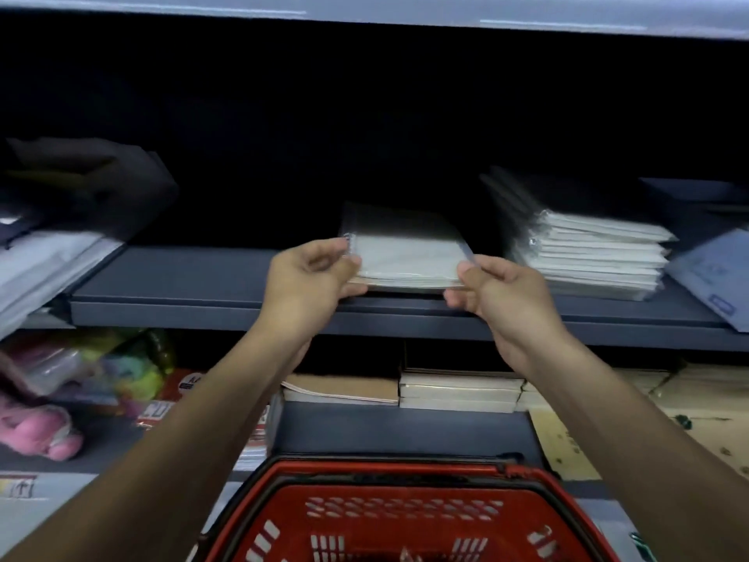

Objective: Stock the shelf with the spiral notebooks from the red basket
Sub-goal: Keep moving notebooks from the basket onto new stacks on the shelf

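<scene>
A small stack of plastic-wrapped white spiral notebooks lies on the dark grey shelf, near its front edge. My left hand pinches the stack's near left corner. My right hand grips its near right corner. A taller pile of the same wrapped notebooks rests on the shelf just to the right. The red basket sits low in front of me, below my arms; its contents are mostly out of view.
White packets overhang the shelf at left, and pale blue envelopes lean at right. The lower shelf holds brown-covered books, white pads, cardboard and colourful soft items. The shelf's back is dark.
</scene>
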